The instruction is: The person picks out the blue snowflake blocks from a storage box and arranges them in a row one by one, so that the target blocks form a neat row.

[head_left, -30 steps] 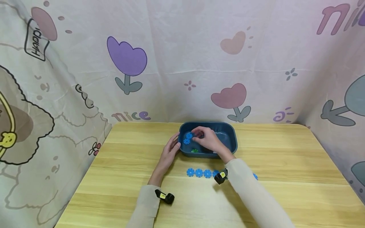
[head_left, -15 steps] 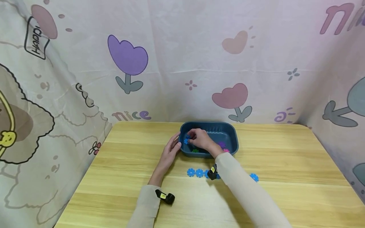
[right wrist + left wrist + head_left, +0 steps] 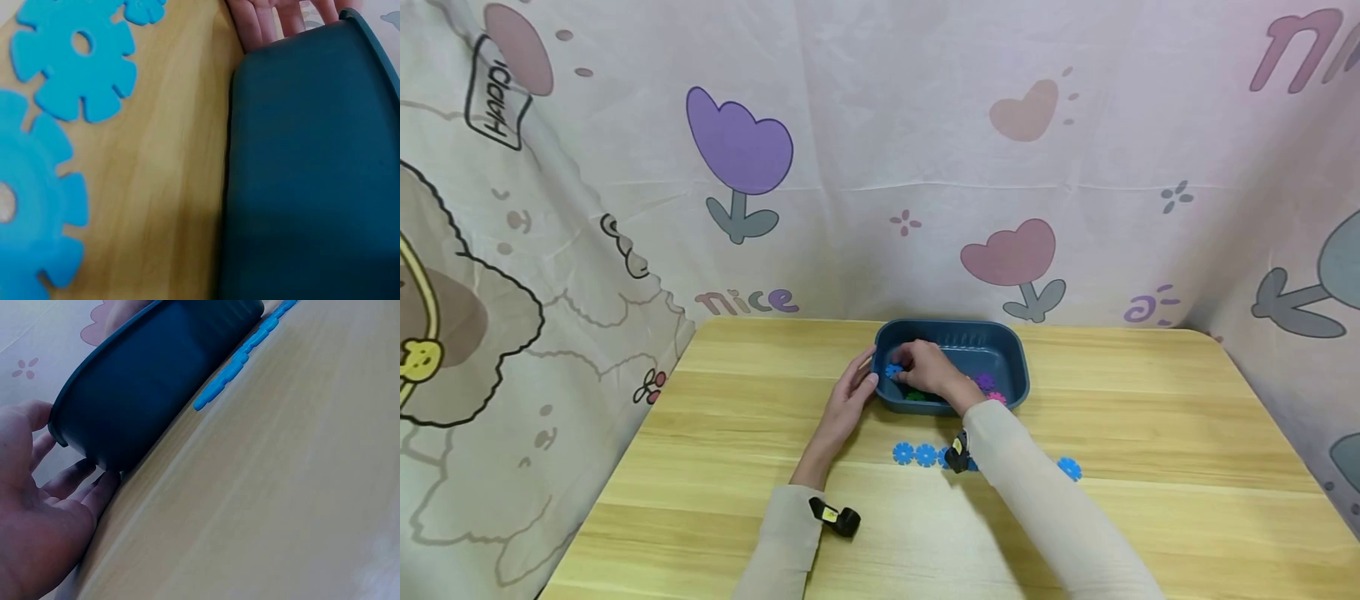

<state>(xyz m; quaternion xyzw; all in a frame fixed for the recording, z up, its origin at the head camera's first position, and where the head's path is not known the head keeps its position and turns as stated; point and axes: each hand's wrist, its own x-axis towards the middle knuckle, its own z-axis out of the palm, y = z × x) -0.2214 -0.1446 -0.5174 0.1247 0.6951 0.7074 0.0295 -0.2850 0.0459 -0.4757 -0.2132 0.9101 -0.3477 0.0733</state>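
My left hand (image 3: 848,400) rests against the left end of a dark blue plastic basin (image 3: 970,409). In the left wrist view its fingers (image 3: 69,478) are spread on the outer wall, one at the rim, others low near the base. My right hand (image 3: 927,368) reaches inside the basin, its thumb and fingers curled at a blue snowflake disc (image 3: 892,371) by the left wall; the fingertips are partly hidden. Beneath that hand is a green disc (image 3: 915,397). A purple disc (image 3: 985,382) and a pink disc (image 3: 996,398) are at the basin's right.
In front of the basin a row of blue snowflake discs (image 3: 903,453) lies flat on the wooden table (image 3: 700,467), partly hidden by the right wrist camera (image 3: 957,454). Another blue disc (image 3: 1070,468) lies farther right. A printed curtain (image 3: 865,167) hangs behind the table.
My right hand has moved left and down inside the basin onto the blue discs; one of the two seen there earlier is now hidden. The left hand has stayed at the basin.
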